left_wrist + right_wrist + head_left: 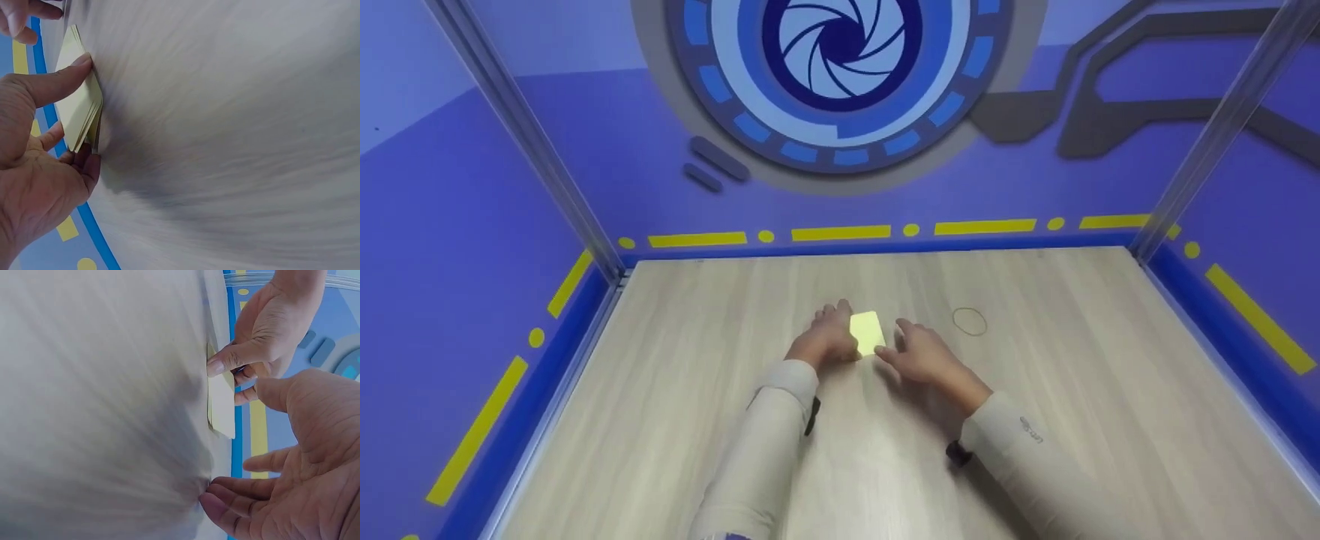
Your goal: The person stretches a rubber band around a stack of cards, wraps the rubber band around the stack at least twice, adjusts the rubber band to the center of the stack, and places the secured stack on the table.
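A small stack of pale yellow cards (868,334) is in my left hand (830,335), near the middle of the table. In the left wrist view my thumb lies across the top of the cards (76,112) and the fingertips are underneath, so the stack is pinched and slightly tilted. Several layered edges show along its side. My right hand (922,356) is just to the right of the stack, fingers loosely bent and nothing in them. In the right wrist view its fingertips (214,503) are at the table surface, and its thumb is close to the stack.
A thin rubber band (970,321) lies in a loop on the wooden table (1035,420), to the right of my right hand. Blue printed panels (585,150) with metal corner posts (540,142) enclose the back and sides.
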`<action>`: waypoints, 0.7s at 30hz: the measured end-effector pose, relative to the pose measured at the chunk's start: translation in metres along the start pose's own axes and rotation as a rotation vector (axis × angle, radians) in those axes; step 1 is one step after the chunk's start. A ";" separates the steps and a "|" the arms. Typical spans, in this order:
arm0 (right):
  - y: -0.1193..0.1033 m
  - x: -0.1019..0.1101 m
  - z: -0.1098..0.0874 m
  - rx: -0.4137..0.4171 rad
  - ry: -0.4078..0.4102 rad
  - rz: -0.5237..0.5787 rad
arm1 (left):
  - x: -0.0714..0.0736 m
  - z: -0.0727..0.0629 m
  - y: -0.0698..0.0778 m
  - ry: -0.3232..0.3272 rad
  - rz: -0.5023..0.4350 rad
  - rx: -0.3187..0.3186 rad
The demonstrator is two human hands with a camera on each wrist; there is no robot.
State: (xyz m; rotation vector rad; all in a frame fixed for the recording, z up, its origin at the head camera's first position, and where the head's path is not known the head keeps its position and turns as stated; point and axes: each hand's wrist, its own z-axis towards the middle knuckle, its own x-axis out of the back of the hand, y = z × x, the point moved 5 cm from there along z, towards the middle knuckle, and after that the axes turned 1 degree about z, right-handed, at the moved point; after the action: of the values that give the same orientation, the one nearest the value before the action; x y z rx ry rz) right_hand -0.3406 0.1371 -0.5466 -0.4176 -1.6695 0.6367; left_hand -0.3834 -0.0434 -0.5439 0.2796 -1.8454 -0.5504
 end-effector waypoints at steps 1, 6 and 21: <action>-0.001 0.000 0.001 -0.015 0.003 0.019 | 0.000 0.000 -0.001 0.002 -0.008 -0.005; -0.003 -0.004 0.010 -0.074 0.010 0.130 | -0.003 0.003 -0.004 0.020 -0.029 -0.040; 0.003 -0.020 0.045 -0.227 0.027 0.421 | -0.003 0.003 -0.008 0.081 -0.082 -0.176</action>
State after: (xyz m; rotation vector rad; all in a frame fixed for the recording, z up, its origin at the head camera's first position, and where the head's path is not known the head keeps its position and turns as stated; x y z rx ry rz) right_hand -0.3806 0.1198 -0.5691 -0.9532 -1.6456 0.7447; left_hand -0.3857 -0.0486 -0.5515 0.2565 -1.7012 -0.7437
